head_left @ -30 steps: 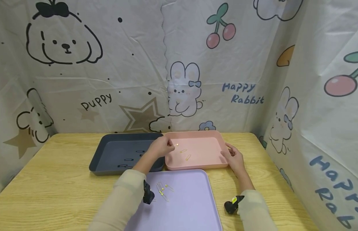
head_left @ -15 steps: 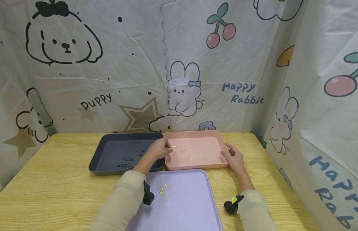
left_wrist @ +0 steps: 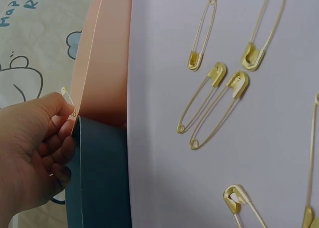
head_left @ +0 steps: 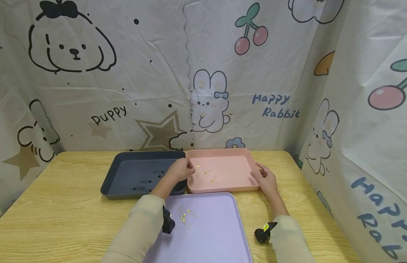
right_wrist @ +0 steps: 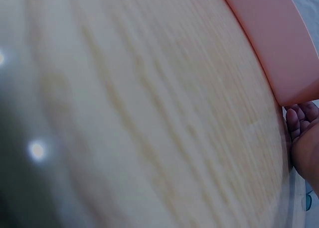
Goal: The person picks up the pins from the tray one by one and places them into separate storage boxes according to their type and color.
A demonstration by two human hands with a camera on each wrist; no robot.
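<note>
My left hand [head_left: 179,170] is over the left rim of the pink tray [head_left: 233,164]. Its thumb and finger pinch a small gold safety pin [left_wrist: 69,99], whose head shows past the fingertips. Two more gold safety pins lie on the pink tray's floor, one of them a slanted pin [head_left: 213,179]. At that tray's right end, my right hand [head_left: 267,180] holds the rim; in the right wrist view its curled fingers [right_wrist: 294,122] are by the tray's corner, and their grip is partly hidden.
A dark grey-blue tray [head_left: 127,171] with several black safety pins touches the pink tray's left side. Nearer me, a lilac tray [head_left: 216,233] carries several larger gold safety pins [left_wrist: 219,108]. All stand on a wooden table [head_left: 58,212] before a printed cloth.
My left hand has shifted slightly left and down with the safety pin. My right hand stays on the pink tray's rim.
</note>
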